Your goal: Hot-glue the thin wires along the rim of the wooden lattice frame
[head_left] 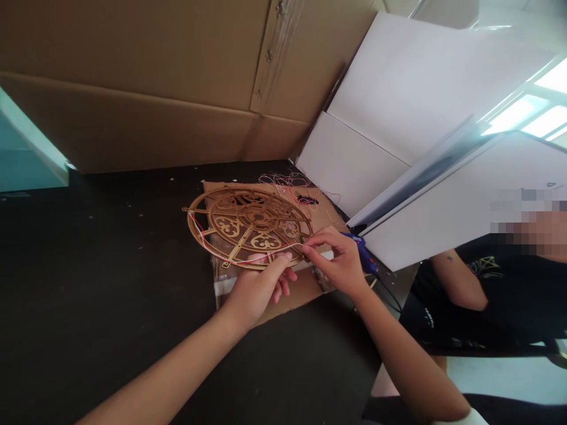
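Note:
A round, gold-brown openwork panel [248, 243] with scroll patterns is tilted above a flat piece of cardboard [266, 314]. My left hand [259, 286] grips its near rim, thumb on top and fingers curled underneath. A red and white wire pair [204, 239] runs along the near rim from the left side. Over the right part of the rim, my right hand [334, 257] pinches the wire between thumb and index finger. Loose red and white wires [287, 186] lie tangled behind the panel.
A blue glue gun [364, 254] with a black cord lies right of my right hand. Brown cardboard [155, 77] stands at the back, and white boards [381, 88] lean at the right. A person in a dark shirt [496, 283] sits beyond them on the right.

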Available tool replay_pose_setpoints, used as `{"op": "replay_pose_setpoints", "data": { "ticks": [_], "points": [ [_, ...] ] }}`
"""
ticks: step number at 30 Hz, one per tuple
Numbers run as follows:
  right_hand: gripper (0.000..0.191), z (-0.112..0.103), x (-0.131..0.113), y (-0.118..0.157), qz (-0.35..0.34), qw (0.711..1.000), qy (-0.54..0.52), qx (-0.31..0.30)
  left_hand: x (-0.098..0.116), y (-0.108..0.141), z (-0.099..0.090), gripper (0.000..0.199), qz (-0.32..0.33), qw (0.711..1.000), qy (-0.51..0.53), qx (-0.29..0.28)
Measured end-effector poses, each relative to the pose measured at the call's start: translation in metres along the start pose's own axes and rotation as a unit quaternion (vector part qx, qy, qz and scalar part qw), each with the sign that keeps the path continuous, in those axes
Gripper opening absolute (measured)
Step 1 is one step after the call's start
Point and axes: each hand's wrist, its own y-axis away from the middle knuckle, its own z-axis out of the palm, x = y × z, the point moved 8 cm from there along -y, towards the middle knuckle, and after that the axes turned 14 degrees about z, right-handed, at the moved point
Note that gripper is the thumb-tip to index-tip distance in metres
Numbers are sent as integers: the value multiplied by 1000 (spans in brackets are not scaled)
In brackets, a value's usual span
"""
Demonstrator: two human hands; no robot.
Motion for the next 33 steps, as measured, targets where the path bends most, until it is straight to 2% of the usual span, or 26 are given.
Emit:
{"op": "replay_pose_setpoints", "data": {
  "ticks": [9,19,26,33],
  "points": [
    [4,2,1,-3,4,1000,6,0,-4,0,0,33,-11,1000,4,-7],
    [3,-1,4,-2,8,999,6,-36,-3,-1,0,36,-9,1000,25,14],
    [6,-1,2,-4,-1,999,5,-47,-2,0,1,39,-7,1000,11,-13],
    [5,-2,-1,-5,-21,997,6,-77,1,2,2,32,24,998,-40,-41]
  ]
}}
